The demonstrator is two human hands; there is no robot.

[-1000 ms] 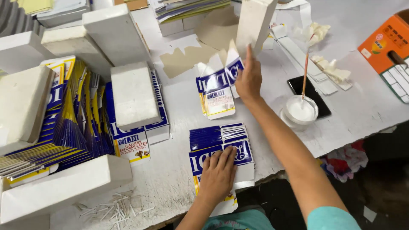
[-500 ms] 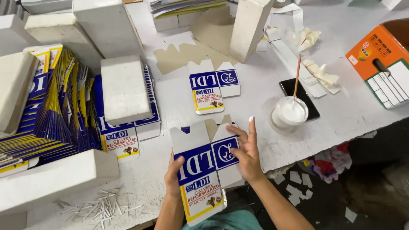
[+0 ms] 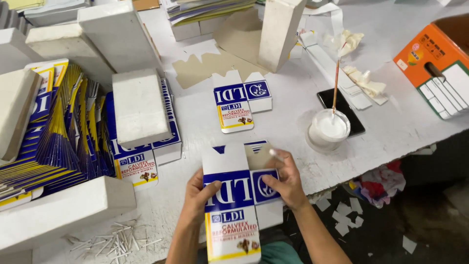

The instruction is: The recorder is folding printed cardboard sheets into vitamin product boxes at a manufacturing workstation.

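both hands, left hand [image 3: 198, 195] and right hand [image 3: 286, 181], grip clenched on a flat blue-and-white carton [image 3: 237, 205] above the table [image 3: 293, 93]

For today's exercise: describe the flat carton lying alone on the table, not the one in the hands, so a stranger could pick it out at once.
Start at the white worktable and find the tall white block standing upright near its far middle. Just in front of the block lies a flattened blue, white and yellow carton. Unlike the fanned cartons at the left or the carton in the hands, it lies alone, untouched.
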